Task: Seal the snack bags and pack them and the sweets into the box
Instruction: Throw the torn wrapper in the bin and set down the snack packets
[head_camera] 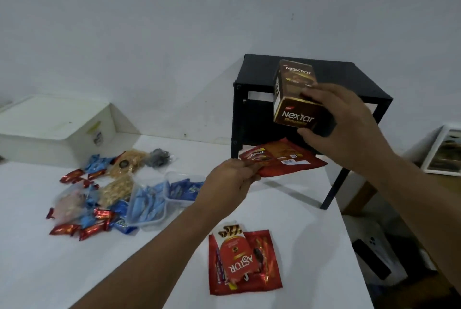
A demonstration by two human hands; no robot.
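Your right hand grips the brown Nextar box, fingers curled round its lower end, lifted in front of the black shelf unit. Your left hand pinches the end of a red snack bag, held just below that shelf. You look to be gathering stock, with nothing packed yet. Left of the shelf, on the worktop, lie the loose sweets and the white storage box. Next, set both down near the sweets, lightly.
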